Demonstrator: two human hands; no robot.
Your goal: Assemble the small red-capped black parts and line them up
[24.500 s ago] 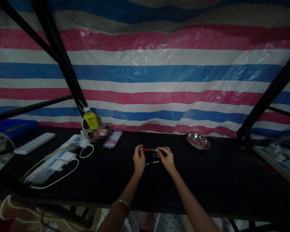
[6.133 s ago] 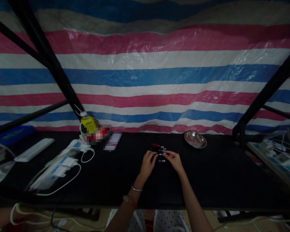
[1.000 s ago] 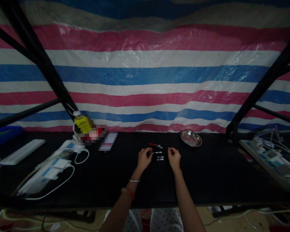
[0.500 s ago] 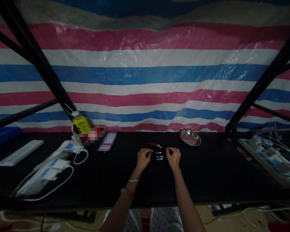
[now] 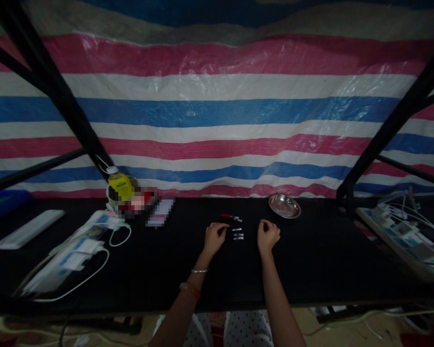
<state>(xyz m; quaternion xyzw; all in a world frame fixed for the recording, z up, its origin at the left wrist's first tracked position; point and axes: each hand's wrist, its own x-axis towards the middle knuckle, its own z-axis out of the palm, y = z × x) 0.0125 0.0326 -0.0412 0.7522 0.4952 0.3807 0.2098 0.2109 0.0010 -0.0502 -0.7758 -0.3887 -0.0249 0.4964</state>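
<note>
My left hand [image 5: 214, 238] rests on the black tabletop, its index finger reaching right and its thumb a little apart below. Just beyond its fingertips lie several small shiny metal pieces [image 5: 238, 235] in short rows. Whether the fingertips touch the dark left ends of these pieces is unclear. To the right of them, my right hand [image 5: 268, 237] is closed, with thumb and index finger together. Anything in its grip is too small or hidden. Behind the pieces lies a small red-handled tool [image 5: 227, 216] with a pale metal end, out of both hands.
A round, shallow metal dish [image 5: 285, 206] stands at the back right. On the left are a phone [image 5: 161, 212], a yellow bottle [image 5: 121, 186] and a power strip [image 5: 75, 250] with white cables. More power strips [image 5: 401, 231] lie at the right. Striped sheeting [image 5: 217, 113] hangs behind.
My right hand has moved a little to the right, away from the metal pieces, and its fingers are more curled. My left hand has stayed in nearly the same place.
</note>
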